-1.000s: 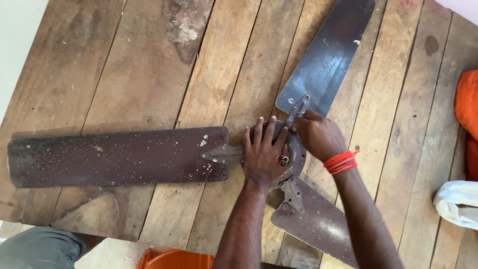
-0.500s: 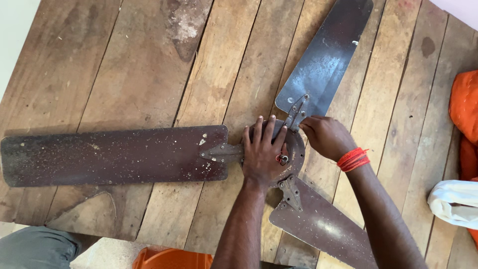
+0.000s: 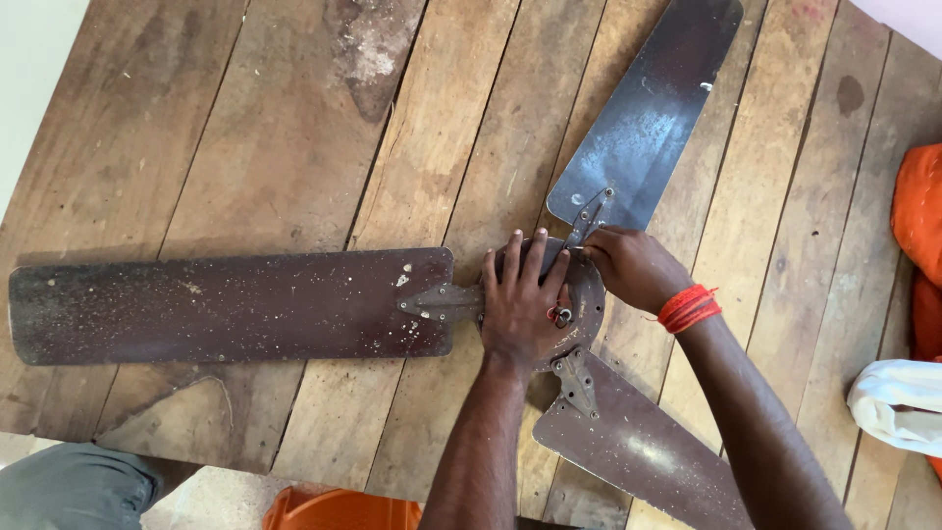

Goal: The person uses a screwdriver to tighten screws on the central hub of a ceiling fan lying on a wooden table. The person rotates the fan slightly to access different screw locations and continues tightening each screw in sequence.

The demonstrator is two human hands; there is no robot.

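- Wooden plank tabletop (image 3: 245,137), worn and stained; a ceiling fan assembly lies flat on it, three blades radiating from a central hub.
- Left blade (image 3: 226,306): brown, speckled, long axis running horizontally, tip pointing to the left edge of view. Its bracket (image 3: 440,302) meets the hub.
- Left hand (image 3: 520,299): palm down on the fan hub (image 3: 587,294), fingers (image 3: 510,257) spread and pressing, likely to hold the fan steady against turning.
- Upper blade (image 3: 653,123): grey, long axis slanting, tip pointing up and right.
- Right hand (image 3: 633,267): at the hub's upper edge by the upper blade's bracket (image 3: 587,214); fingers curled together at the joint, apparently pinching something small, though what it is cannot be told.
- Red thread band (image 3: 687,306) on the right wrist.
- Lower blade (image 3: 638,447): points down and right, partly under the right forearm.
- Far right: orange cloth (image 3: 917,211), white cloth (image 3: 898,402).
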